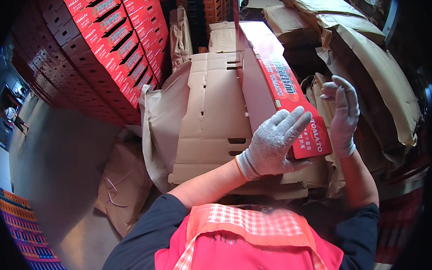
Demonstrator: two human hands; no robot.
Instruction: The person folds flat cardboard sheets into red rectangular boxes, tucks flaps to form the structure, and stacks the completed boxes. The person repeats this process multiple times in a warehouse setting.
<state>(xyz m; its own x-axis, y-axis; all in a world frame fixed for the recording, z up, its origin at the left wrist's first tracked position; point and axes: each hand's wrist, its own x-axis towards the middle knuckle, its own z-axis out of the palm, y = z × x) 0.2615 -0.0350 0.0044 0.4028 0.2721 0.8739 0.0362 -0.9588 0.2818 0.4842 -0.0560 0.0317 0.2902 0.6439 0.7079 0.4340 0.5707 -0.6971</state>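
A red carton (291,95), partly folded up, stands lengthwise in front of me on flat brown cardboard sheets (211,130). At its near end, my left hand (274,144) in a grey-white glove lies against the corner, its fingers stretched out over the red panel and its thumb low beside it. Just right of the carton, my right hand (343,115), gloved too, is raised with the fingers extended and nothing in it. A small gap shows between that hand and the carton. The carton's inner left wall faces the sheets, and its underside is hidden.
Tall stacks of red cartons (120,42) rise at the left. Brown paper-wrapped bundles (377,75) are piled along the right. Crumpled paper with a strap (124,187) lies on the floor at left. Another person (15,117) is far off at the left edge.
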